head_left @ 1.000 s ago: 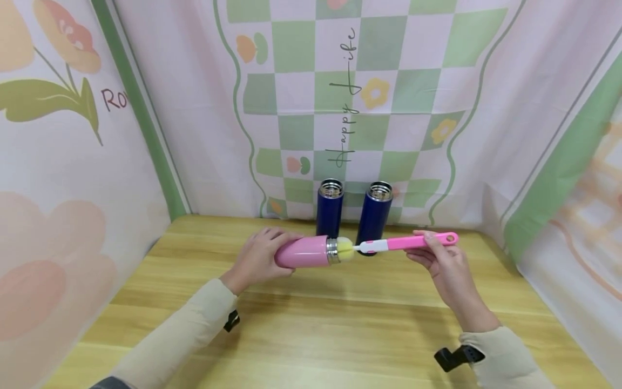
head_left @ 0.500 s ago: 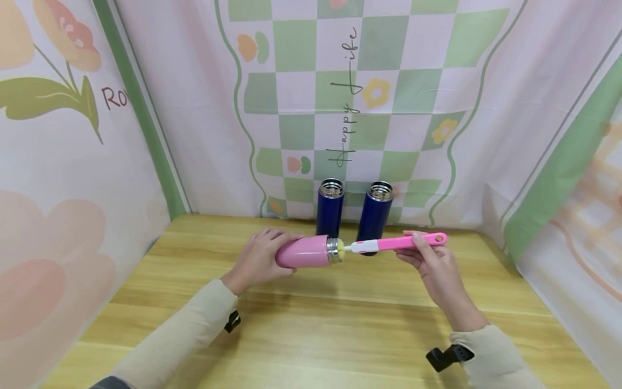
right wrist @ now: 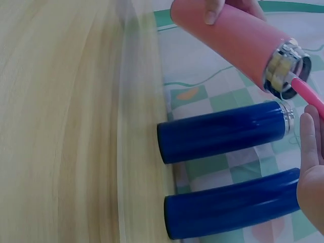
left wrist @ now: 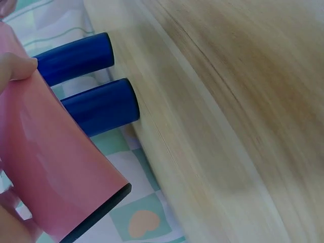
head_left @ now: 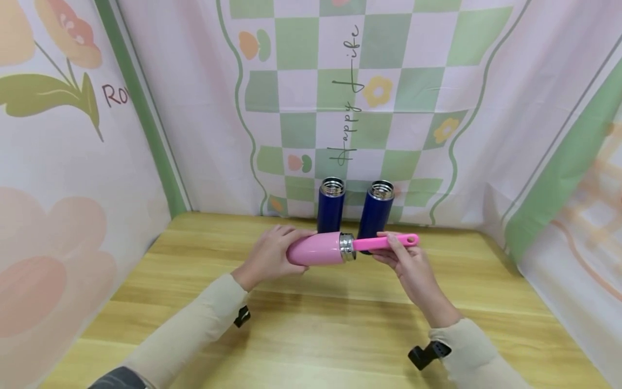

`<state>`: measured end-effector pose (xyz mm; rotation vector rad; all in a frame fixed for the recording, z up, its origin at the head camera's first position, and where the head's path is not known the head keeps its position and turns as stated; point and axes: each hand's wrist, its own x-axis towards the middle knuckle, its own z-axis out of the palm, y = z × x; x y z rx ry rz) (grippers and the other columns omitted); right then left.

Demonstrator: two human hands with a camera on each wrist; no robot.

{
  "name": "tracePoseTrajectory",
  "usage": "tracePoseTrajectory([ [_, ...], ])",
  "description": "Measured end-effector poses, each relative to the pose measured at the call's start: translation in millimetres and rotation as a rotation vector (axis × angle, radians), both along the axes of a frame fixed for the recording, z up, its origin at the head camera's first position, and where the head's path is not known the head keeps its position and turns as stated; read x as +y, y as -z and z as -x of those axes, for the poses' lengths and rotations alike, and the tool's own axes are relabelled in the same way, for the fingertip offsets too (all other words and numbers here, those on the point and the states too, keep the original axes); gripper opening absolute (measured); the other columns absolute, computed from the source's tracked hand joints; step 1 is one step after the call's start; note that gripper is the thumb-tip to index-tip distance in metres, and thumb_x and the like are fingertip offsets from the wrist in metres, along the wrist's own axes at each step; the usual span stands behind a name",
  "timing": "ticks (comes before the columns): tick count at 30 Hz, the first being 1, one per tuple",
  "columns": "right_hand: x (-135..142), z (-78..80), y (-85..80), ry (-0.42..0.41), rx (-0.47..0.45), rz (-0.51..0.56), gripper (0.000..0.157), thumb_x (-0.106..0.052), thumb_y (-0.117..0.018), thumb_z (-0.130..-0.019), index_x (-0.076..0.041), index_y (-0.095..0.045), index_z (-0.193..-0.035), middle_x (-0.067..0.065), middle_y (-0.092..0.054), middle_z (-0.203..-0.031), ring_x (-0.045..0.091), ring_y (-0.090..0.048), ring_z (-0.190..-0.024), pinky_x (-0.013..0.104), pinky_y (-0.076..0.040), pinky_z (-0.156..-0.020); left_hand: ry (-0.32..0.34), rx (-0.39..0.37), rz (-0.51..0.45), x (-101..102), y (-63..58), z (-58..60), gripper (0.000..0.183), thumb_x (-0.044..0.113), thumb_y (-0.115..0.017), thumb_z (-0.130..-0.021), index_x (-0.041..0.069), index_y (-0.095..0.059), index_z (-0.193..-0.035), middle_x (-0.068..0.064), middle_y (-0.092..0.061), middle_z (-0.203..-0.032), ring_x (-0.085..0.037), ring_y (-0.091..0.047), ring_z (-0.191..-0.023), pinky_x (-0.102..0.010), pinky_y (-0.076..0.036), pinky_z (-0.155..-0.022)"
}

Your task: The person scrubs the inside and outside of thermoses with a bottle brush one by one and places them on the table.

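Note:
My left hand (head_left: pixel 272 255) grips a pink thermos bottle (head_left: pixel 318 249) round its base end. The bottle lies sideways above the table, its steel-threaded mouth pointing right. Between thumb and fingers, my right hand (head_left: pixel 410 270) pinches the pink handle (head_left: pixel 384 242) of a bottle brush. The brush's head and white neck are inside the bottle, mostly hidden; in the right wrist view the bright pink handle (right wrist: pixel 308 95) leads into the steel mouth (right wrist: pixel 287 68). In the left wrist view the bottle's dark base edge (left wrist: pixel 98 212) faces the camera.
Two dark blue bottles without lids, a left one (head_left: pixel 330 208) and a right one (head_left: pixel 376 210), stand upright at the table's back edge, just behind the pink bottle. The wooden table (head_left: pixel 311 335) meets a patterned curtain (head_left: pixel 335 97) at the back and sides.
My right hand has moved left, pushing the brush into the bottle; its yellow sponge head and white neck have gone inside. My left hand and the bottle have shifted slightly right.

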<state>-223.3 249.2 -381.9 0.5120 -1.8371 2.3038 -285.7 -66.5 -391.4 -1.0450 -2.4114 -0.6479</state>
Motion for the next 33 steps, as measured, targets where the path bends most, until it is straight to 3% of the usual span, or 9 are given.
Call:
tracePoseTrajectory([
  [6,-7.6,4.5,4.2,0.008,-0.018,-0.007,0.025,-0.023,-0.049,-0.107,-0.01,-0.067,-0.116,0.007,-0.072,-0.109,0.018,-0.07,-0.1,0.033,-0.053,-0.09,0.009,0.002,0.002,1.7,-1.6,-1.8,0.072,0.039,-0.09,-0.07,0.029,-0.062,-0.136,-0.001,-0.065,-0.122,-0.021,-0.057,-0.107,-0.044,-0.047,-0.087],
  [14,-13.4,4.3,5.6,0.069,-0.023,-0.069,0.017,-0.012,-0.058,-0.102,-0.007,-0.066,-0.116,0.005,-0.069,-0.108,0.013,-0.068,-0.098,0.031,-0.052,-0.092,0.006,0.001,-0.012,1.4,-1.1,-2.0,0.072,0.037,-0.09,-0.069,0.028,-0.063,-0.135,-0.001,-0.065,-0.122,-0.022,-0.058,-0.108,-0.045,-0.047,-0.088],
  [26,-4.0,1.5,-0.1,0.031,0.013,-0.017,0.017,-0.018,-0.051,-0.106,-0.01,-0.062,-0.116,0.008,-0.066,-0.11,0.017,-0.07,-0.098,0.034,-0.054,-0.089,0.004,-0.002,-0.005,-3.4,0.3,-1.0,0.071,0.037,-0.089,-0.07,0.027,-0.062,-0.135,0.0,-0.065,-0.123,-0.021,-0.057,-0.109,-0.045,-0.047,-0.091],
  [33,4.2,0.6,-1.8,0.016,0.044,0.007,0.025,-0.016,-0.049,-0.107,0.003,-0.056,-0.12,0.008,-0.067,-0.111,0.018,-0.07,-0.098,0.034,-0.054,-0.088,-0.007,0.002,-0.007,-7.4,1.0,-0.6,0.073,0.037,-0.091,-0.068,0.026,-0.063,-0.135,0.0,-0.066,-0.12,-0.022,-0.058,-0.108,-0.045,-0.048,-0.09],
])
